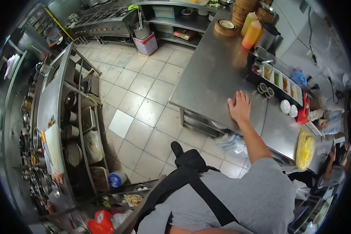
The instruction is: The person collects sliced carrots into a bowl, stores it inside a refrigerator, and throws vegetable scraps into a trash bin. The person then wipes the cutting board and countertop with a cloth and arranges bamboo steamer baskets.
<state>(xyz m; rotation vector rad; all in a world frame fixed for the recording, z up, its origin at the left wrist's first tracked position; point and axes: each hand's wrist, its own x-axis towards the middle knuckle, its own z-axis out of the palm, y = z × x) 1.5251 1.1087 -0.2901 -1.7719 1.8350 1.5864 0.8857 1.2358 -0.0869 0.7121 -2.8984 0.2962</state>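
My right hand point(240, 107) lies flat, palm down, on the stainless steel worktable point(208, 74), thumb slightly apart and fingers stretched out, holding nothing. Beyond it and to the right stand small lidded sauce cups point(265, 90) and a black condiment holder point(249, 80) with white compartments of chopped toppings. Two small white dishes point(288, 107) sit farther right. My left hand is out of sight; only some bare skin of an arm shows at the bottom edge.
Sauce bottles point(252, 35) and bamboo steamers point(227, 27) stand at the table's far end. A yellow bag point(305, 149) lies on the right. Leftward, a shelf unit holds a cutting board point(54, 150). One person point(54, 38) is far left, another point(333, 175) at right.
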